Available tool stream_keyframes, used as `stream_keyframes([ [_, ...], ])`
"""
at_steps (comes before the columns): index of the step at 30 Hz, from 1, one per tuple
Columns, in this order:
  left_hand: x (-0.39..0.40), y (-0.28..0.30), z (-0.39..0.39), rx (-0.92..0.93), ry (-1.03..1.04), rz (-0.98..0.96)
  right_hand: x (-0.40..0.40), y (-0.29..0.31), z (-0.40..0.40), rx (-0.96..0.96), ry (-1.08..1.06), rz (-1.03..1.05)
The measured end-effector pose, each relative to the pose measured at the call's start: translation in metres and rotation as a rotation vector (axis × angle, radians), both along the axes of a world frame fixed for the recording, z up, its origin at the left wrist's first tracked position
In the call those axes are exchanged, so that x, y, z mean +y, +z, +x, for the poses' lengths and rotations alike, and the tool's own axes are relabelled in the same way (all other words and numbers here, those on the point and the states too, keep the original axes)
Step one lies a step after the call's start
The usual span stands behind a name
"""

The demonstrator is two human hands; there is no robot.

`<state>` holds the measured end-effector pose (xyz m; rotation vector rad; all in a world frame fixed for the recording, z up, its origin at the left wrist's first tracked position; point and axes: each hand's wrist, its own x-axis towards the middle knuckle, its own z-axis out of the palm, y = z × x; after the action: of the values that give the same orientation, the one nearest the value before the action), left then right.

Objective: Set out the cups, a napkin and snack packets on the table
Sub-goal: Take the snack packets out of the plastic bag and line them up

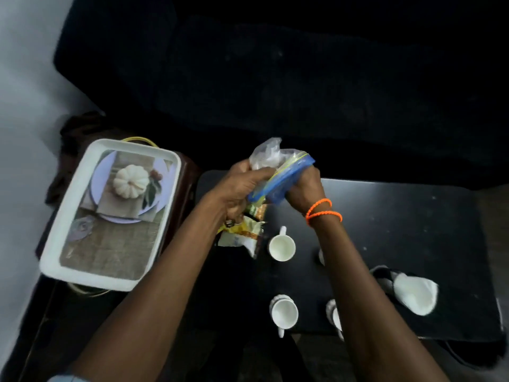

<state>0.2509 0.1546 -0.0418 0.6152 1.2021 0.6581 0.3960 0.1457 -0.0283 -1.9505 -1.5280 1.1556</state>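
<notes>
Both my hands hold a clear zip bag [278,169] with a blue seal strip above the black table [413,230]. My left hand [239,188] grips the bag's crumpled clear end and my right hand [304,186] grips the blue strip. Under my left hand lie several yellow and green snack packets [245,232] on the table. White cups stand on the table: one [281,246] near the packets, one [284,312] at the front edge, and two more [333,315] partly hidden by my right arm. A white napkin [414,293] sits in a dark holder at the right.
A white tray [82,268] with a pumpkin picture rests on a brown stool to the left of the table. A dark sofa [275,78] fills the space behind the table. A pale wall is at the far left.
</notes>
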Motion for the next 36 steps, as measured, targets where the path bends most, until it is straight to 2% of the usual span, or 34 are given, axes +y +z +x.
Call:
stream_keyframes([
  [4, 0.015, 0.006, 0.066, 0.041, -0.081, 0.196, -0.026, 0.016, 0.067, 0.582, -0.329, 0.017],
  [6, 0.011, 0.013, 0.115, 0.087, -0.131, 0.283, -0.044, 0.020, 0.096, 0.808, -0.536, 0.053],
  [9, 0.006, 0.014, 0.172, 0.132, -0.011, 0.252, -0.071, 0.022, 0.142, 1.188, -0.940, 0.159],
  [10, 0.006, 0.014, 0.189, 0.156, 0.028, 0.215, -0.083, 0.023, 0.161, 1.225, -0.993, 0.195],
  [11, 0.003, 0.013, 0.205, 0.205, 0.024, 0.192, -0.095, 0.022, 0.179, 1.170, -0.961, 0.220],
  [12, 0.000, 0.012, 0.222, 0.275, -0.039, 0.199, -0.106, 0.023, 0.193, 1.037, -0.869, 0.208],
  [15, -0.033, 0.021, 0.274, 0.467, -0.479, 0.321, -0.136, 0.022, 0.229, 0.653, -0.589, 0.130],
  [16, -0.046, 0.022, 0.290, 0.439, -0.585, 0.289, -0.147, 0.022, 0.240, 0.557, -0.572, 0.143],
  [19, -0.076, 0.034, 0.326, 0.157, -0.650, 0.040, -0.186, 0.024, 0.279, 0.295, -0.751, 0.192],
  [21, -0.088, 0.030, 0.346, 0.138, -0.639, -0.076, -0.212, 0.021, 0.302, 0.172, -0.953, 0.195],
  [23, -0.104, 0.029, 0.367, 0.193, -0.721, -0.079, -0.233, 0.020, 0.319, 0.111, -1.118, 0.249],
  [25, -0.129, 0.027, 0.391, 0.051, -0.821, -0.150, -0.246, 0.017, 0.330, 0.073, -1.208, 0.280],
  [26, -0.141, 0.024, 0.403, 0.011, -0.830, -0.133, -0.255, 0.015, 0.336, 0.110, -1.223, 0.281],
  [29, -0.165, 0.013, 0.429, 0.052, -0.869, -0.016, -0.284, 0.009, 0.354, 0.393, -1.188, 0.254],
  [30, -0.169, 0.010, 0.436, 0.056, -0.944, -0.006, -0.298, 0.007, 0.362, 0.345, -1.188, 0.246],
  [32, -0.173, 0.008, 0.444, 0.097, -1.113, 0.030, -0.325, 0.005, 0.382, -0.089, -1.239, 0.289],
  [34, -0.177, 0.007, 0.455, 0.162, -1.161, 0.102, -0.357, 0.005, 0.408, -0.528, -1.327, 0.455],
  [36, -0.181, 0.001, 0.463, 0.141, -1.086, 0.124, -0.385, 0.001, 0.435, -0.741, -1.355, 0.596],
])
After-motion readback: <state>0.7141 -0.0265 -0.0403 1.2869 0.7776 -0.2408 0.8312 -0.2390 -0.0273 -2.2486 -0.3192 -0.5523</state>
